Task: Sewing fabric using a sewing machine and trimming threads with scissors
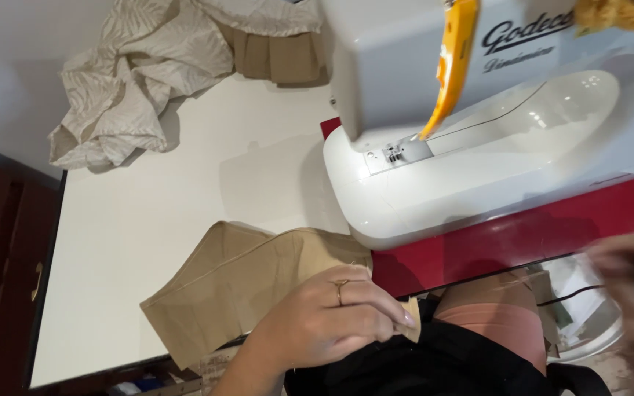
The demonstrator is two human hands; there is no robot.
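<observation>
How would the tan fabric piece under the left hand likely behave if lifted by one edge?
The tan fabric piece would probably droop and fold: it already lies creased and hangs over the table edge. It looks thin, so likely light. The left hand pinching its corner suggests it grips easily rather than slipping.

Machine marking: dark script lettering (526, 37) printed on the white upper body of the sewing machine (478, 169), top right of view, partly hidden by a yellow tag (453, 62).
Packages: none visible.
Signs: none visible.
Screens: none visible.
</observation>
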